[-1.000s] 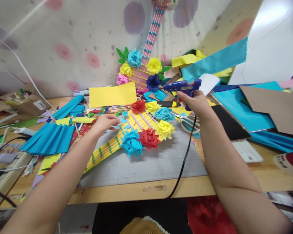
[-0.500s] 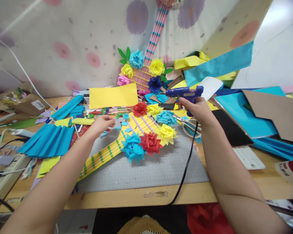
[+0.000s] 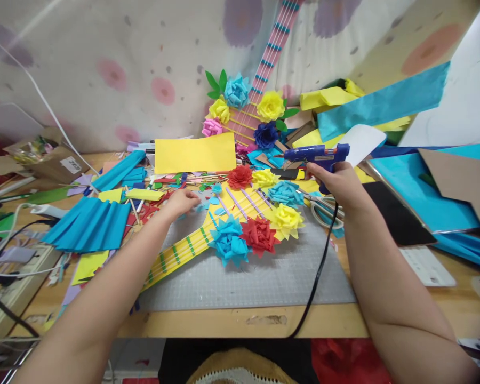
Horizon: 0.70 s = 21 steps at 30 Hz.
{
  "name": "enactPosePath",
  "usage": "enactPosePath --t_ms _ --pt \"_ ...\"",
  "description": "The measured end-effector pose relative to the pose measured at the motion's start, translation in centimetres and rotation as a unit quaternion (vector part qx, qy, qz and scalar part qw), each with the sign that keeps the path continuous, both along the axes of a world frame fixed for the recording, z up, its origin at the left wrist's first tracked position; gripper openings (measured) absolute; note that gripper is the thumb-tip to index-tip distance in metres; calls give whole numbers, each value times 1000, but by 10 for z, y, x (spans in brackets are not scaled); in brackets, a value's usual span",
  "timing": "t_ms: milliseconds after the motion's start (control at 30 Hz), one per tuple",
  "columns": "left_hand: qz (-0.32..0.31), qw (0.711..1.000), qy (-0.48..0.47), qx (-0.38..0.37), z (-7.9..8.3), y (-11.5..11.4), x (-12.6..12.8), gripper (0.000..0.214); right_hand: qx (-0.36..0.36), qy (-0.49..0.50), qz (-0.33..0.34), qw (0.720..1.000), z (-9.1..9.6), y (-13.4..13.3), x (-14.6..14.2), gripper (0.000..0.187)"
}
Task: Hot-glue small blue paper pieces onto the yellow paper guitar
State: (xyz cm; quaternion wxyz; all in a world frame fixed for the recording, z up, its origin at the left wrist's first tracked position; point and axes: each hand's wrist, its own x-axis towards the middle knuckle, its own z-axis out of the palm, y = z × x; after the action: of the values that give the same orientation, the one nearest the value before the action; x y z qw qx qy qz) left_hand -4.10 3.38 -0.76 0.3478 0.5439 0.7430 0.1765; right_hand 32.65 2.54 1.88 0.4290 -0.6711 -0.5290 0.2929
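A yellow paper guitar (image 3: 192, 245) lies on the grey cutting mat (image 3: 264, 277), its body covered with blue, red and yellow paper flowers (image 3: 260, 234). My right hand (image 3: 340, 181) grips a blue hot glue gun (image 3: 316, 154), nozzle pointing left above the flowers, its black cord (image 3: 316, 282) trailing over the table edge. My left hand (image 3: 182, 202) rests with fingers curled at the guitar's upper left edge, touching small blue paper scraps (image 3: 208, 201); what it pinches is not clear.
A pink paper guitar with flowers (image 3: 248, 106) leans on the wall. A yellow sheet (image 3: 194, 152), folded blue paper fan (image 3: 88, 224), scissors (image 3: 324, 205), blue and brown sheets (image 3: 432, 186), cables (image 3: 8, 250) and scraps crowd the wooden table.
The view has shifted, so everything sits slightly right and lower in frame. Both hands keep nearly the same pose; the glue gun stays held above the flowers.
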Motion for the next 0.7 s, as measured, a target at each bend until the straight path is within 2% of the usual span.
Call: enactPosePath --t_ms 67,133,267,500,700 --pt "-23 1000 15 12 -6 3 1 8 -8 -8 -11 1000 0 0 -2 40" --pt "-40 999 23 28 -9 6 2 11 -2 -8 8 1000 0 0 -4 38" --pt "-39 999 15 18 -9 8 7 16 7 -6 34 999 -1 0 -6 34" --pt "-13 998 -54 9 1 3 9 15 7 -1 39 999 -8 4 1 36" --pt "32 997 -60 23 18 -3 5 14 3 -6 33 999 -4 2 -2 36"
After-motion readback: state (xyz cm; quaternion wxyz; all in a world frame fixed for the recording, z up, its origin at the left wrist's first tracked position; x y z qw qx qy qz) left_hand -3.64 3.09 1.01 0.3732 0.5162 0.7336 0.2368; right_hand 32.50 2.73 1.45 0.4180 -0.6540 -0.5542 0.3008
